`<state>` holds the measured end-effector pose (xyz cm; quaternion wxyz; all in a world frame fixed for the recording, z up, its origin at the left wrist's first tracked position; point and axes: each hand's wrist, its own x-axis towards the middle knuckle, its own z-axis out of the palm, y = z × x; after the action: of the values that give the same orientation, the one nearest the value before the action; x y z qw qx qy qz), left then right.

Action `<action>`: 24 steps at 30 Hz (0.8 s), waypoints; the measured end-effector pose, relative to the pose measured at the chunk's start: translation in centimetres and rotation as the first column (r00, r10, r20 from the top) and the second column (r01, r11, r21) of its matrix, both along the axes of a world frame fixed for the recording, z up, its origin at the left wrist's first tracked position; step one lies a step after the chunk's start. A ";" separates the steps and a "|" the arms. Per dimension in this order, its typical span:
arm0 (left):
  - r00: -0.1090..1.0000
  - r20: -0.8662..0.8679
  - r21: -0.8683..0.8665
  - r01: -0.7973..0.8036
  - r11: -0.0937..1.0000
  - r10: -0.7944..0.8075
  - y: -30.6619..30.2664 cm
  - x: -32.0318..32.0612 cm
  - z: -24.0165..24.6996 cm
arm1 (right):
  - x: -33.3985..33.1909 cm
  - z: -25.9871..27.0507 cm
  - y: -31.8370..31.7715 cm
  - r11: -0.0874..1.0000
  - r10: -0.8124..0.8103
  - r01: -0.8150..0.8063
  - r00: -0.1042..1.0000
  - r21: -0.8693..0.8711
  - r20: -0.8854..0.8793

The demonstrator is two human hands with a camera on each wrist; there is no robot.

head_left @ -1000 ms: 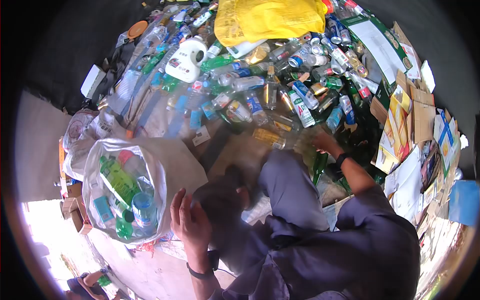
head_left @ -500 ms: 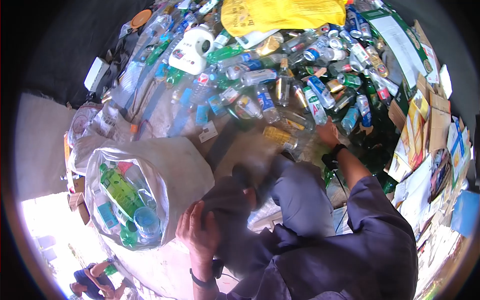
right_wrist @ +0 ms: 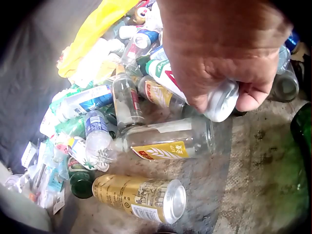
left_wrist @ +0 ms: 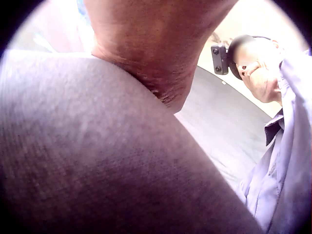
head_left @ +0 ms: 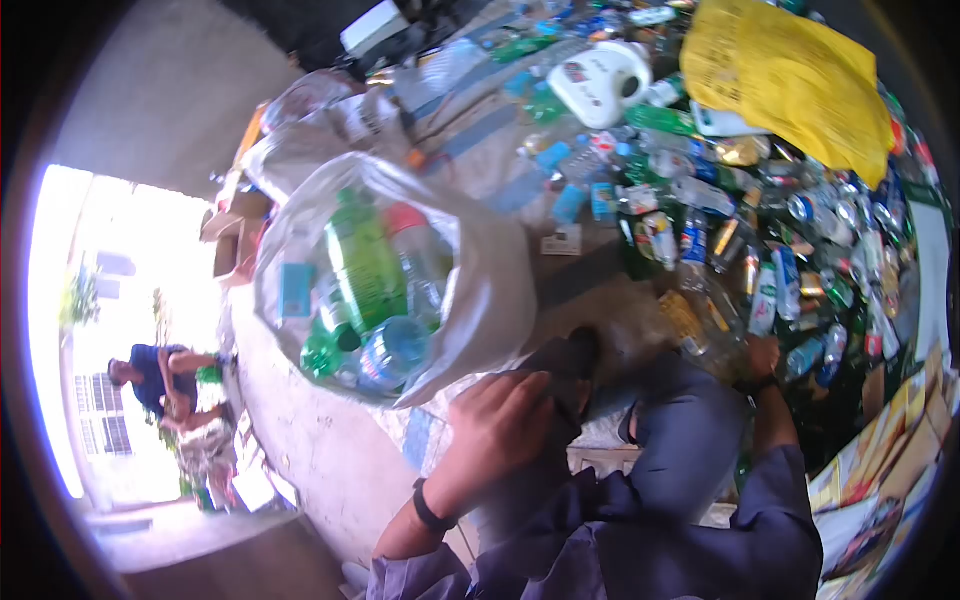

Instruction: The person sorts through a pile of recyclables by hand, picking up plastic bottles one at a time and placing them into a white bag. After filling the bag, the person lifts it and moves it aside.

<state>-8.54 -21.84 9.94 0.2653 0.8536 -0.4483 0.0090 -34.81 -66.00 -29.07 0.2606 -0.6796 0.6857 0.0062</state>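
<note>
My right hand (right_wrist: 224, 53) grips the bottom end of a white plastic bottle (right_wrist: 165, 73) with green and red print, thumb and fingers on either side of its base. The bottle lies among others in the pile, its middle partly hidden by the hand. Just below lie a clear glass bottle (right_wrist: 170, 139) with a yellow label and a gold can (right_wrist: 141, 197). In the head view my left hand (head_left: 500, 425) rests on the left knee, fingers relaxed, holding nothing. The left wrist view shows mostly the trouser leg (left_wrist: 97, 146) and wrist.
A white woven sack (head_left: 490, 290) with plastic bottles inside stands open at the left. Behind the pile are a white jug (head_left: 600, 85) and a yellow bag (head_left: 790, 90). Flattened cardboard (head_left: 890, 440) lies at the right. Another person (head_left: 170, 385) sits far left.
The head view has swung left, so the pile sits farther right. My right hand has come up to the white bottle's lower end and now grips it. The left hand stays at the knee.
</note>
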 end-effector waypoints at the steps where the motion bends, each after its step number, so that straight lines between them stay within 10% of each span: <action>1: 1.000 -0.002 -0.023 0.013 1.000 -0.013 0.1 0.1 0.0 | 0.5 1.5 0.9 0.999 0.017 -0.017 1.000 -0.048 -0.012; 10: 1.000 -0.007 -0.106 0.023 0.994 -0.024 1.1 0.0 0.3 | -1.6 2.0 3.2 0.942 0.263 -0.298 0.941 0.155 0.212; 12: 1.000 -0.011 -0.110 0.024 0.994 -0.026 1.4 0.0 0.6 | -1.9 5.8 4.4 0.593 0.792 -0.805 0.585 -0.010 -0.173; 13: 0.999 -0.017 -0.112 0.033 0.993 -0.035 1.6 0.1 0.6 | -2.2 6.5 6.0 0.590 0.793 -0.807 0.584 -0.021 -0.176; 14: 0.999 -0.022 -0.114 0.043 0.993 -0.045 1.8 0.1 0.5 | -2.6 7.1 7.9 0.791 0.516 -0.608 0.724 0.068 0.458; 15: 0.999 -0.012 -0.123 0.040 0.992 -0.042 2.0 0.2 0.4 | -2.6 7.6 8.8 0.843 -0.033 -0.444 0.521 0.304 0.853; 22: 0.995 -0.019 -0.176 0.094 0.980 -0.099 3.4 0.1 -0.1 | 3.0 14.5 7.0 0.750 0.609 -0.650 0.607 -0.121 0.511; 24: 0.989 -0.045 -0.182 0.128 0.975 -0.138 3.4 -0.1 0.0 | 6.6 20.0 8.7 0.824 -0.005 -0.451 0.600 0.344 0.800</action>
<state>-8.66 -18.41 9.95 0.3536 0.7942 -0.4941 0.0071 -28.20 -57.32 -9.04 0.6961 -0.6029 0.3838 -0.0684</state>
